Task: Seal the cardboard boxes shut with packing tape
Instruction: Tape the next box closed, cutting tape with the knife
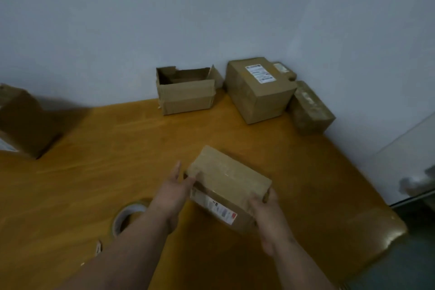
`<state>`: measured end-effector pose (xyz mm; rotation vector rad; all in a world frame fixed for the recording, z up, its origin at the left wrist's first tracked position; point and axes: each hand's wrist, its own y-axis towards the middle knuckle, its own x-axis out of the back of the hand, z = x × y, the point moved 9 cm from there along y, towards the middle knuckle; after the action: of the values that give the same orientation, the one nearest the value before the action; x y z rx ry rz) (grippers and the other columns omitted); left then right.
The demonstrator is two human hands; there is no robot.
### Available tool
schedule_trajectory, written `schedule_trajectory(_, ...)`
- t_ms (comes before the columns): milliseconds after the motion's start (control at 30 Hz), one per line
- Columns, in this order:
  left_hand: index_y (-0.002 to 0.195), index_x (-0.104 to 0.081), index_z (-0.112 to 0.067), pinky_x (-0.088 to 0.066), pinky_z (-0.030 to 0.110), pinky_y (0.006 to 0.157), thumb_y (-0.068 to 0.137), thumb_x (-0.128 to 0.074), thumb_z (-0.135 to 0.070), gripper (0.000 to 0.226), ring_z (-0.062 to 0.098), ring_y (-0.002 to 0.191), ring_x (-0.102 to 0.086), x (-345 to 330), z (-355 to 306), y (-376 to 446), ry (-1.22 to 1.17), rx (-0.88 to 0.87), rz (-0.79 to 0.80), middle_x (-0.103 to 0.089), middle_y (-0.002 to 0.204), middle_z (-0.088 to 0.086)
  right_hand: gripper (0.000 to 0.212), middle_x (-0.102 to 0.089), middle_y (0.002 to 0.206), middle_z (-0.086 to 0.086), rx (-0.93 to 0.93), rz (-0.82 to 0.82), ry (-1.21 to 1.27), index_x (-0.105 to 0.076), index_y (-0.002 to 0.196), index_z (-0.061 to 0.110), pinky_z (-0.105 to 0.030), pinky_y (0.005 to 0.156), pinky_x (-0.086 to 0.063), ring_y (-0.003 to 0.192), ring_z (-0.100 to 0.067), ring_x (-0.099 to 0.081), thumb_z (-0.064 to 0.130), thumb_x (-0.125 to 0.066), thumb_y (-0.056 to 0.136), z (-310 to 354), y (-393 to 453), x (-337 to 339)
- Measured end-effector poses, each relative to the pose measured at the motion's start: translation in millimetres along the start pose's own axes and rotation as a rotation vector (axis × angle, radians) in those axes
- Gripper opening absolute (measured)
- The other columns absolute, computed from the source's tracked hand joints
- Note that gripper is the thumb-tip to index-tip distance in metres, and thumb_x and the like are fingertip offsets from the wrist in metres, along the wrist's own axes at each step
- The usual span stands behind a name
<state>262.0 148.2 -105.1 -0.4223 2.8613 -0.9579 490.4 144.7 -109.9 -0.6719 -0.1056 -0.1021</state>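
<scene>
A small closed cardboard box (226, 179) with a white label on its near side sits tilted on the wooden table (117, 148), shiny tape across its top. My left hand (173, 192) lies against its left end with straight fingers. My right hand (267, 209) grips its right near corner, fingers curled round the edge. A roll of packing tape (127, 215) lies flat on the table just left of my left forearm, partly hidden by it.
An open cardboard box (186, 93) stands at the back by the wall. A large closed labelled box (259, 90) and smaller boxes (310, 108) sit at the back right. Another box (23, 122) is at the far left. The table's right edge is close.
</scene>
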Motion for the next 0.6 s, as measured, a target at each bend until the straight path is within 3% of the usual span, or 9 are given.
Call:
schedule_trajectory(133, 0.156, -0.006, -0.033, -0.035, 0.057, 0.11, 0.091, -0.067, -0.034, 0.089, 0.036, 0.143, -0.029, -5, 34, 1, -0.108, 0.157, -0.136, -0.018, 0.162, 0.004, 0.097, -0.014, 0.161, -0.002, 0.022, -0.094, -0.092, -0.008, 0.156, 0.038, -0.054, 0.108, -0.035, 0.142, -0.035, -0.029, 0.028, -0.074, 0.085, 2, 13, 30)
schedule_trajectory(167, 0.155, -0.01, -0.034, -0.037, 0.057, 0.108, 0.089, -0.069, -0.039, 0.089, 0.036, 0.141, -0.032, -11, 44, 1, -0.113, 0.204, -0.118, -0.023, 0.16, 0.004, 0.093, -0.016, 0.161, 0.0, 0.047, -0.066, -0.082, -0.012, 0.155, 0.038, -0.052, 0.105, -0.038, 0.14, -0.033, -0.032, 0.028, -0.073, 0.086, 5, 17, 30)
schedule_trajectory(233, 0.149, -0.028, -0.038, -0.041, 0.055, 0.104, 0.082, -0.072, -0.05, 0.081, 0.035, 0.132, -0.044, -32, 59, -1, -0.141, 0.284, -0.011, -0.043, 0.147, 0.0, 0.067, -0.039, 0.149, -0.003, 0.066, 0.038, -0.041, -0.033, 0.147, 0.032, -0.038, 0.086, -0.049, 0.121, -0.023, -0.05, 0.029, -0.068, 0.09, 9, 25, 21)
schedule_trajectory(333, 0.128, -0.046, -0.038, -0.049, 0.052, 0.096, 0.094, -0.061, -0.04, 0.038, 0.03, 0.112, -0.059, -62, 53, 4, -0.218, 0.254, 0.11, -0.062, 0.116, -0.003, 0.028, -0.062, 0.118, -0.003, 0.092, 0.093, -0.156, -0.053, 0.119, 0.021, -0.026, 0.067, -0.044, 0.097, -0.014, -0.06, 0.033, -0.062, 0.095, 14, 36, 18)
schedule_trajectory(400, 0.128, -0.048, -0.032, -0.052, 0.049, 0.092, 0.098, -0.056, -0.032, 0.03, 0.027, 0.109, -0.06, -78, 45, 17, -0.213, 0.183, 0.117, -0.063, 0.115, -0.001, 0.02, -0.063, 0.109, 0.0, 0.162, 0.065, -0.187, -0.055, 0.112, 0.022, -0.024, 0.064, -0.045, 0.093, -0.013, -0.062, 0.034, -0.059, 0.097, 25, 44, 25)
schedule_trajectory(500, 0.135, -0.044, -0.024, -0.052, 0.051, 0.095, 0.096, -0.061, -0.029, 0.043, 0.023, 0.108, -0.061, -115, 16, 29, -0.125, 0.079, 0.167, -0.063, 0.117, -0.003, 0.015, -0.063, 0.105, 0.002, 0.254, -0.062, -0.163, -0.055, 0.109, 0.024, -0.025, 0.064, -0.045, 0.09, -0.012, -0.061, 0.033, -0.058, 0.097, 50, 61, 53)
schedule_trajectory(600, 0.13, -0.041, -0.033, -0.051, 0.043, 0.099, 0.095, -0.061, -0.036, 0.041, 0.015, 0.105, -0.059, -168, -14, 50, -0.008, 0.011, 0.24, -0.058, 0.108, -0.015, 0.018, -0.061, 0.106, 0.0, 0.272, -0.165, -0.093, -0.053, 0.113, 0.023, -0.03, 0.065, -0.047, 0.09, -0.014, -0.06, 0.033, -0.056, 0.098, 76, 95, 90)
